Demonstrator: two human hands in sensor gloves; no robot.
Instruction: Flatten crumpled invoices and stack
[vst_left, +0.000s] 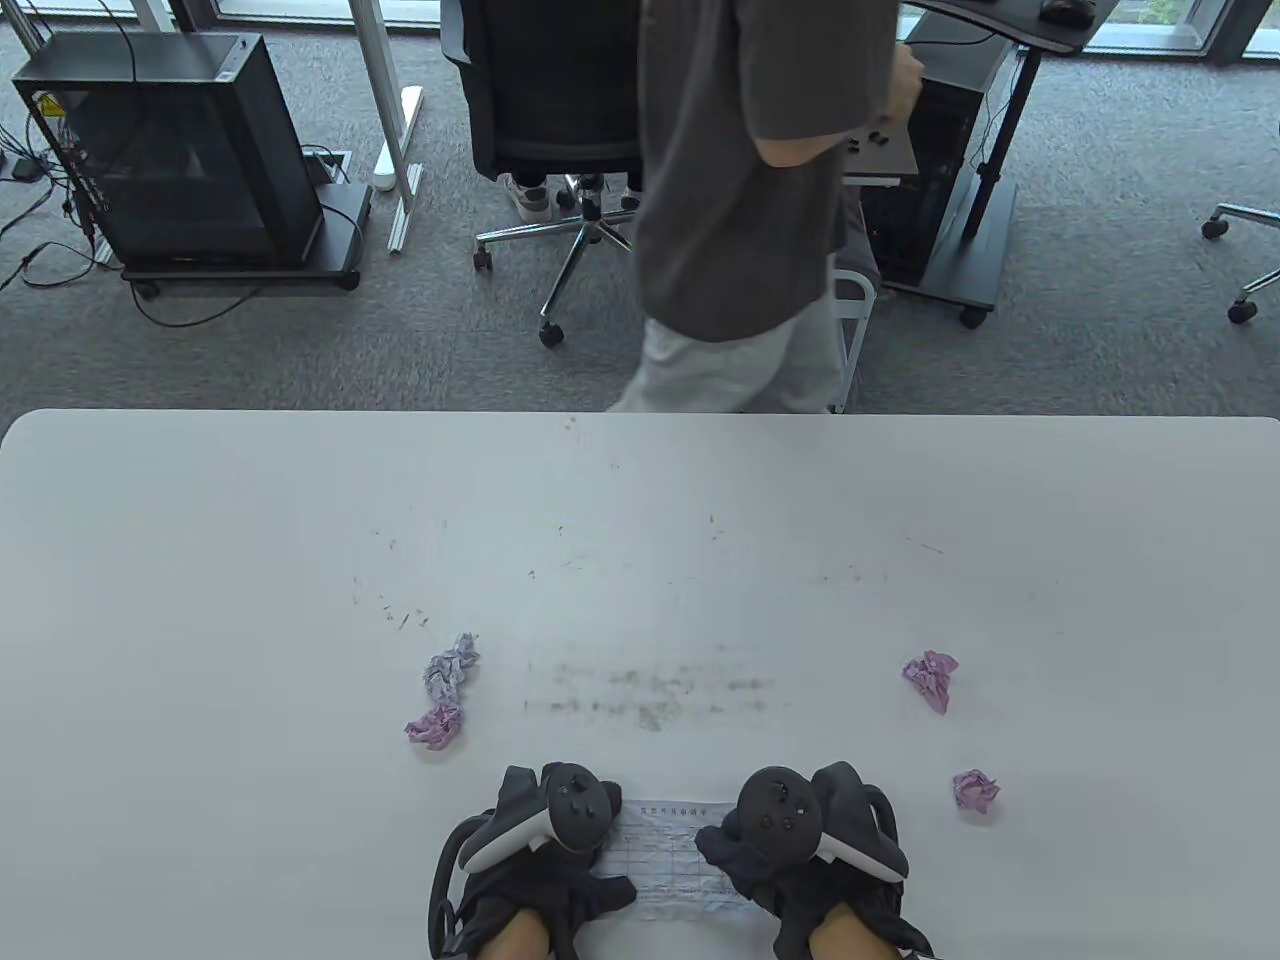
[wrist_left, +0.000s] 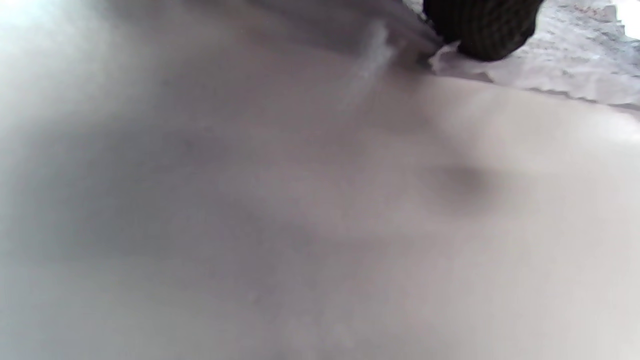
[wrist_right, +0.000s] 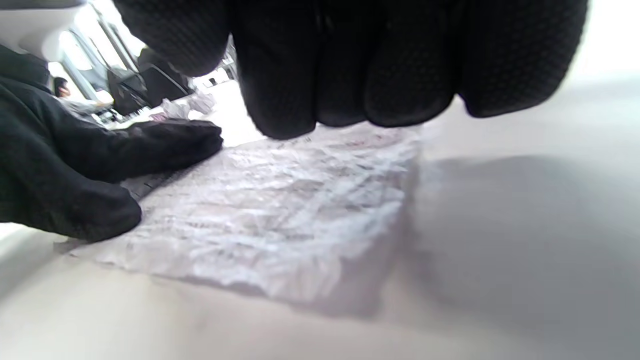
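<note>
One paper (vst_left: 668, 858) lies spread out at the table's (vst_left: 200, 560) near edge, still wrinkly. Four paper balls (vst_left: 931, 679) wait farther out. No pile yet, I think. The left hand (vst_left: 540, 860) and right hand (vst_left: 800, 850) press flat on its two ends, gripping nothing.
</note>
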